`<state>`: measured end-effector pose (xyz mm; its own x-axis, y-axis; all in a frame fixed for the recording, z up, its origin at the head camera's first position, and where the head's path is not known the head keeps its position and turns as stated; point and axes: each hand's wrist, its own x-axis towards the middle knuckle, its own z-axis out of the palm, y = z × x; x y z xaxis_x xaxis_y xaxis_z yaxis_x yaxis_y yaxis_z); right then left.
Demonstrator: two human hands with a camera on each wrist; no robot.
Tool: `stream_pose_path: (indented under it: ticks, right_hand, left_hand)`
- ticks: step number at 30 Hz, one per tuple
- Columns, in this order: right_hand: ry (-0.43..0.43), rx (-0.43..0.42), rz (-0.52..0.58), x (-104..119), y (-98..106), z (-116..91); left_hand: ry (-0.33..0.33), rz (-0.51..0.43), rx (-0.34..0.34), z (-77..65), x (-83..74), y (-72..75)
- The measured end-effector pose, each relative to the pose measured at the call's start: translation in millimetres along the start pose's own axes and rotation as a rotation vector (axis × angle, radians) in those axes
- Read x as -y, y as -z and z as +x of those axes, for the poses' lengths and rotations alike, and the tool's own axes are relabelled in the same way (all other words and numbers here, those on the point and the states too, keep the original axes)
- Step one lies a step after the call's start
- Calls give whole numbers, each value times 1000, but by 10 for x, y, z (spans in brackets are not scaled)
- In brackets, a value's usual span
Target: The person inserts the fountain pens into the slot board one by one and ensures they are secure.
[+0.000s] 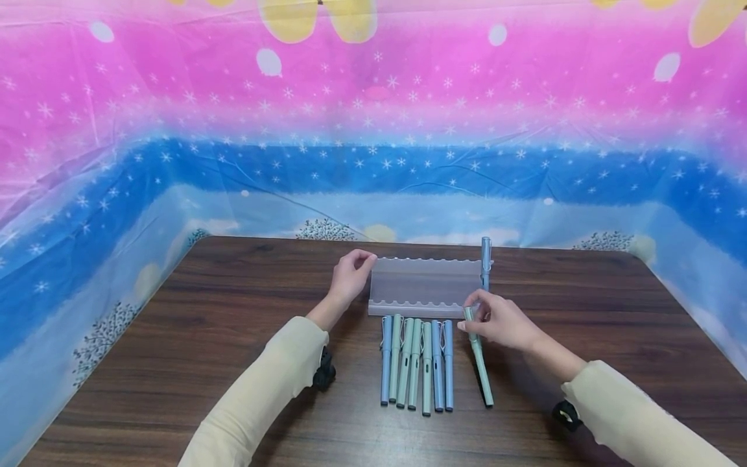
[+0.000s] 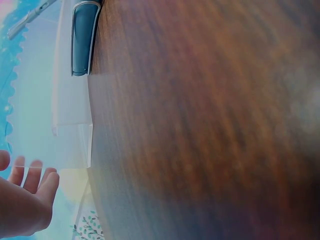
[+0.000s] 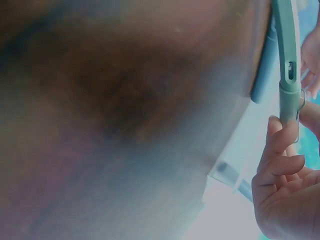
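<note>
A clear plastic pen rack (image 1: 426, 280) with scalloped edges stands on the table. My left hand (image 1: 350, 275) holds its upper left corner; in the left wrist view those fingers (image 2: 34, 175) show at the rack's end. My right hand (image 1: 502, 318) pinches a green fountain pen (image 1: 480, 363) by its capped, clip end, just in front of the rack's right end. The pen slants, its other end down toward the table, as the right wrist view also shows the pen (image 3: 287, 60). A blue pen (image 1: 486, 259) stands upright in the rack's rightmost slot.
Several blue and green pens (image 1: 426, 370) lie side by side in front of the rack, clips toward it. The brown wooden table (image 1: 204, 337) ends at a patterned pink and blue cloth (image 1: 373, 168) behind and at the sides.
</note>
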<state>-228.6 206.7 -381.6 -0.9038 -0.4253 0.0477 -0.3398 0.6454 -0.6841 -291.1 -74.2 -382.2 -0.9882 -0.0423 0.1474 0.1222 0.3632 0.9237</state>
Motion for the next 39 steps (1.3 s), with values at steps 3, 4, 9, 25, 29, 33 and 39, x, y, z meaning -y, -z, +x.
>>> stream_pose_path:
  ticks: [3,4,9,25,29,33,39]
  right_hand:
    - [1,-22,19,19,46,26]
    - [3,-29,19,27,61,34]
    - [25,-70,10,56,139,80]
    - [36,-215,-43,113,318,276]
    - [49,-241,-71,145,366,320]
    - [78,-267,-109,190,429,361]
    - [104,-299,-134,263,522,412]
  left_hand:
    - [0,3,-2,2,-1,-2]
    - [0,3,-2,1,-3,-1]
    - [-3,8,-4,-1,-8,-1]
    - [-39,45,-25,5,1,-8]
    - [-39,47,-26,6,1,-8]
    - [-32,39,-25,10,0,-7]
    - [-35,38,-27,11,2,-6]
